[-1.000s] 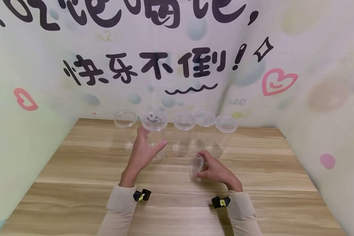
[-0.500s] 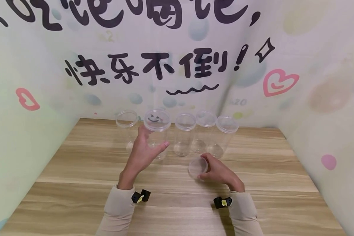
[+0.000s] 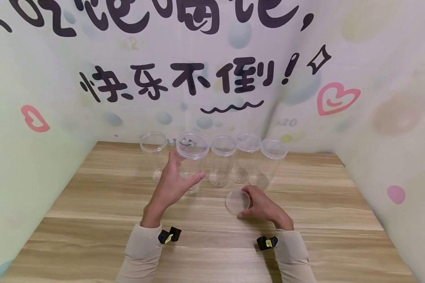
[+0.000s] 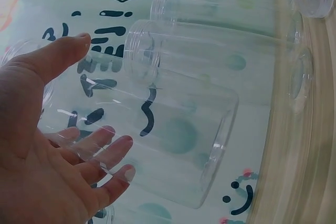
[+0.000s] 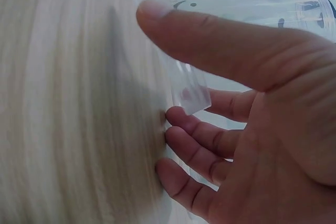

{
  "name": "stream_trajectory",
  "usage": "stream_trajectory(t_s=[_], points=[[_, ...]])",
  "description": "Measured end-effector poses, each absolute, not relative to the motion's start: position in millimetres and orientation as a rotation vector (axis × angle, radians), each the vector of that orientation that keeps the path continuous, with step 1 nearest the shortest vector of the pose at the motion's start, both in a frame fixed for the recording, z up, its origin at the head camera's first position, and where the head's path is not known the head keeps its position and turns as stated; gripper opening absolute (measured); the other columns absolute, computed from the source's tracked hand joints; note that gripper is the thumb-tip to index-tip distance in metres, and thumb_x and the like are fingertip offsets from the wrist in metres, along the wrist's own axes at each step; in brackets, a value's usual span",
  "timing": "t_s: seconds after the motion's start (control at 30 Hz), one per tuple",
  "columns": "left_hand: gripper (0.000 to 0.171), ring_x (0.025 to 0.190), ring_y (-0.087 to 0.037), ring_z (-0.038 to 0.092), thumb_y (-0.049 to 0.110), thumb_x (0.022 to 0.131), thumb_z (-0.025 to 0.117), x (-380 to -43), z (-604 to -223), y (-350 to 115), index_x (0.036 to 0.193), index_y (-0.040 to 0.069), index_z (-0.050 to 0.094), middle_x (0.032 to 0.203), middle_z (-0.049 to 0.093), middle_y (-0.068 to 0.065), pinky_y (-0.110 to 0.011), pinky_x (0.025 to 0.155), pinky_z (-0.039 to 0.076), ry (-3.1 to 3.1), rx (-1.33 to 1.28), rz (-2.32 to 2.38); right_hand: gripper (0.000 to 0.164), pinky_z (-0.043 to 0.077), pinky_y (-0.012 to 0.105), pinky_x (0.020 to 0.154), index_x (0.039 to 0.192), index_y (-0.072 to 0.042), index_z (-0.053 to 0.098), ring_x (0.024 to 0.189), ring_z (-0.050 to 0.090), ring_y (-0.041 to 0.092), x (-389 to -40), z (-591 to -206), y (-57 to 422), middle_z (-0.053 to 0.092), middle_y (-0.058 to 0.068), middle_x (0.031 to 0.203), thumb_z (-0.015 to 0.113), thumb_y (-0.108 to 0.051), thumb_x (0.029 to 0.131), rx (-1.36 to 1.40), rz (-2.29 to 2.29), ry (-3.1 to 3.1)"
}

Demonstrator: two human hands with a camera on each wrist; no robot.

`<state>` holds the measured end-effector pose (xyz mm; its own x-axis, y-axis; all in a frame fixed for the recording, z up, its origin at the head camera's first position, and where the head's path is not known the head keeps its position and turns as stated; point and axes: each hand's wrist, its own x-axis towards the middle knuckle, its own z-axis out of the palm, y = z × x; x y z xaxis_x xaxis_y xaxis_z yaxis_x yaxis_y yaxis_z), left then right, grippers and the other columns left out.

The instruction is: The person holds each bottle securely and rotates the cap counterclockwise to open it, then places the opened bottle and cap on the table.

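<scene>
At the left, a clear jar (image 3: 154,159) stands upright near the rear edge of the wooden bench (image 3: 205,255). Beside it, the left hand (image 3: 173,181) curls loosely around a second jar (image 3: 193,152), thumb spread wide from the fingers; that jar hangs tilted, its base just off the bench. Next, near the middle of the rear edge, stands a third jar (image 3: 222,163). In front of it, a clear round lid (image 3: 237,202) is pinched by its rim between the thumb and fingers of the right hand (image 3: 265,206), low over the bench. Behind that hand, a fourth jar (image 3: 246,157) and a fifth jar (image 3: 269,162) stand upright.
</scene>
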<state>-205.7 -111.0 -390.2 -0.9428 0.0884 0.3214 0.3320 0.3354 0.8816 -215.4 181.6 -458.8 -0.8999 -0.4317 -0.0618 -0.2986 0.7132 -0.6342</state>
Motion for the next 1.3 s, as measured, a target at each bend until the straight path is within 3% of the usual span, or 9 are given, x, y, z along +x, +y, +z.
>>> stream_trajectory(t_s=[0.4, 0.97, 1.3], points=[[0.093, 0.135, -0.031, 0.046, 0.024, 0.079, 0.085, -204.3, -390.1, -111.3, 0.149, 0.008, 0.027, 0.143, 0.049, -0.013, -0.056, 0.112, 0.034, -2.416, -0.389, -1.598, 0.075, 0.043, 0.048, 0.097, 0.125, 0.002, 0.056, 0.110, 0.048, 0.029, -216.1, -462.9, 177.8, 0.054, 0.014, 0.116, 0.094, -0.019, 0.065, -0.441, -0.922, 2.709], [0.088, 0.135, -0.030, 0.046, 0.024, 0.078, 0.085, -200.3, -388.0, -111.2, 0.146, 0.007, 0.032, 0.142, 0.051, -0.016, -0.056, 0.113, 0.032, -2.445, -0.425, -1.581, 0.073, 0.041, 0.050, 0.098, 0.124, 0.001, 0.057, 0.113, 0.045, 0.033, -213.3, -465.0, 175.7, 0.051, 0.017, 0.120, 0.094, -0.018, 0.064, -0.479, -0.866, 2.753], [0.089, 0.134, -0.033, 0.047, 0.028, 0.080, 0.083, -199.5, -387.5, -111.3, 0.149, 0.013, 0.029, 0.141, 0.050, -0.013, -0.061, 0.108, 0.036, -2.535, -0.439, -1.509, 0.084, 0.040, 0.054, 0.103, 0.137, 0.001, 0.051, 0.123, 0.045, 0.039, -212.2, -453.6, 175.8, 0.052, 0.020, 0.132, 0.092, -0.027, 0.068, -0.502, -0.809, 2.782]])
